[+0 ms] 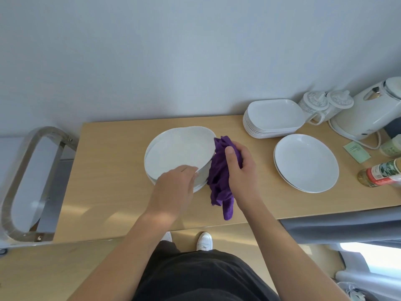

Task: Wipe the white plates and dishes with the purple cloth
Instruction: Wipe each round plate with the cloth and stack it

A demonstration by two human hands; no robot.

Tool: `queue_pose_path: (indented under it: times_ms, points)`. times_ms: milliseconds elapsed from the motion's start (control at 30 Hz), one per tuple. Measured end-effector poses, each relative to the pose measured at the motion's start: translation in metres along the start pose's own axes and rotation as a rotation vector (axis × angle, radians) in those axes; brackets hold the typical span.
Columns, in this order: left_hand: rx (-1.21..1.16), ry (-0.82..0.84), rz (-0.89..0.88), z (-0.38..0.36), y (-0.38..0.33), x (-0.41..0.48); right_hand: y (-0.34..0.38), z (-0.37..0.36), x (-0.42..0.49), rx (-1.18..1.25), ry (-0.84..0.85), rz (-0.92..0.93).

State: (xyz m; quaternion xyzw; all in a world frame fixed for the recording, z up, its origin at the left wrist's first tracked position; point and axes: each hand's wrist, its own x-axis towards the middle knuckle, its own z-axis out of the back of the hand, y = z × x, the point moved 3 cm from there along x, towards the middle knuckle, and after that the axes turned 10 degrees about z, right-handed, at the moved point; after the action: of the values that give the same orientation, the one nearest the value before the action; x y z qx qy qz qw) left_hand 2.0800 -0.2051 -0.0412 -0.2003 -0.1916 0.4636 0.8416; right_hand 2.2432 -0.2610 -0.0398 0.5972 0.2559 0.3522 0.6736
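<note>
A round white plate (178, 148) is tilted up off a short stack of round plates (200, 185) in the middle of the wooden table (112, 192). My left hand (173, 187) grips the plate's near rim. My right hand (238, 161) holds the bunched purple cloth (219, 177) against the plate's right edge, and the cloth's tail hangs down toward the table. To the right lie two stacked round white plates (306, 162), and behind them a pile of several square white dishes (273, 117).
At the back right stand two lidded patterned ceramic cups (321, 103), a white electric kettle (373, 111), a green paper packet (357, 152) and a spice jar (382, 172) lying on its side. A metal cart handle (32, 181) sits off the table's left end.
</note>
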Motion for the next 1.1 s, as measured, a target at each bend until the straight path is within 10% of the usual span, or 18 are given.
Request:
queue_pose_path:
  times_ms: [467,700,1100]
  points:
    - [-0.786,0.010,0.362,0.086,0.012,0.064,0.051,-0.082,0.003,-0.237,-0.012,0.650]
    - [-0.838,0.072,0.373,0.087,0.016,0.063,0.055,-0.089,0.052,-0.125,0.025,0.253]
    - [-0.904,0.103,0.363,0.096,0.029,0.074,0.046,-0.111,-0.002,-0.173,0.158,0.673]
